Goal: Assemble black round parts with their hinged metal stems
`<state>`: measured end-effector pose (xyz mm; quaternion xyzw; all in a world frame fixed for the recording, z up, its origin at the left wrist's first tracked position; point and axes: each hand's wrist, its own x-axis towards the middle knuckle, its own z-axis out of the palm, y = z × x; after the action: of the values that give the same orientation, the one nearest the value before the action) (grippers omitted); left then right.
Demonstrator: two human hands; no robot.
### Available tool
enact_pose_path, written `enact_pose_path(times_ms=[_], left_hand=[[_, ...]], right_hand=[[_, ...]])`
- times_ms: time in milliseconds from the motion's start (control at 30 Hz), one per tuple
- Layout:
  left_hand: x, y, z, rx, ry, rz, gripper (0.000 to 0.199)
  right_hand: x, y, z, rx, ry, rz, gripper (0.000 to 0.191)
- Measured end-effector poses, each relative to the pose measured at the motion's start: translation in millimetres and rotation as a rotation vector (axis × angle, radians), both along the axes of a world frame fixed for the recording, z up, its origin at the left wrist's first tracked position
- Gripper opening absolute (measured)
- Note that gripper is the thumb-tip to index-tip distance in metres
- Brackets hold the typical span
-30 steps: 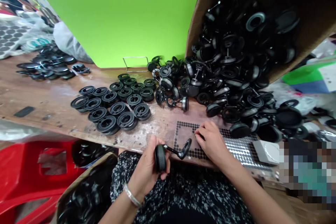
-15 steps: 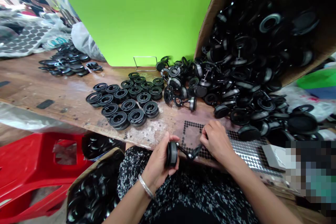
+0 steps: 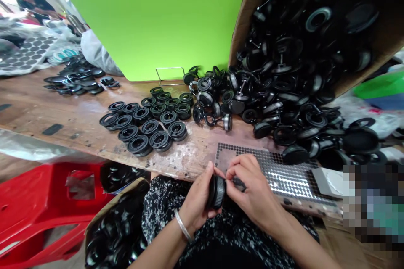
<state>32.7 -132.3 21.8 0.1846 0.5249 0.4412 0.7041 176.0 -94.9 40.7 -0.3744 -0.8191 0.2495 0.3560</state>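
My left hand (image 3: 199, 195) grips a black ribbed wheel part (image 3: 217, 192) over my lap, just below the table's front edge. My right hand (image 3: 249, 187) is pressed against the wheel's right face, fingertips pinched at its hub; whatever they pinch is hidden. Directly behind my hands lies a sheet of small black dots (image 3: 277, 172) on shiny backing. A tipped cardboard box (image 3: 246, 17) spills a heap of black wheel parts (image 3: 284, 88) onto the wooden table (image 3: 63, 113).
Neat rows of black rings (image 3: 148, 122) sit left of centre, with another pile (image 3: 75, 82) at the far left. A green board (image 3: 151, 17) stands behind. A red plastic stool (image 3: 41, 201) and a box of black parts (image 3: 110, 231) are below the table.
My right hand left the dot sheet and came down to the wheel in my left hand. The part's arm, sticking out before, is now covered by my right hand.
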Motion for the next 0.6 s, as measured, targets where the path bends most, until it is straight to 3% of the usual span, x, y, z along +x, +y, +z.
enact_pose_path(times_ms=[200,367,467,600], left_hand=[[7,0,0.6,0.005,0.036,-0.044,0.053],[12,-1,1.1,-0.075,-0.025,0.004,0.051],[13,-3,1.0,-0.114,-0.082,0.041,0.05],[11,-7,-0.6,-0.08,-0.069,-0.019,0.05]], right_hand=[[5,0,-6.8,0.029,-0.006,-0.028,0.016],[10,-11,-8.1,0.186,-0.028,0.0,0.014],[11,-25,-10.9,0.254,-0.039,-0.002,0.024],[12,-42,-11.4,0.287,-0.03,-0.015,0.034]])
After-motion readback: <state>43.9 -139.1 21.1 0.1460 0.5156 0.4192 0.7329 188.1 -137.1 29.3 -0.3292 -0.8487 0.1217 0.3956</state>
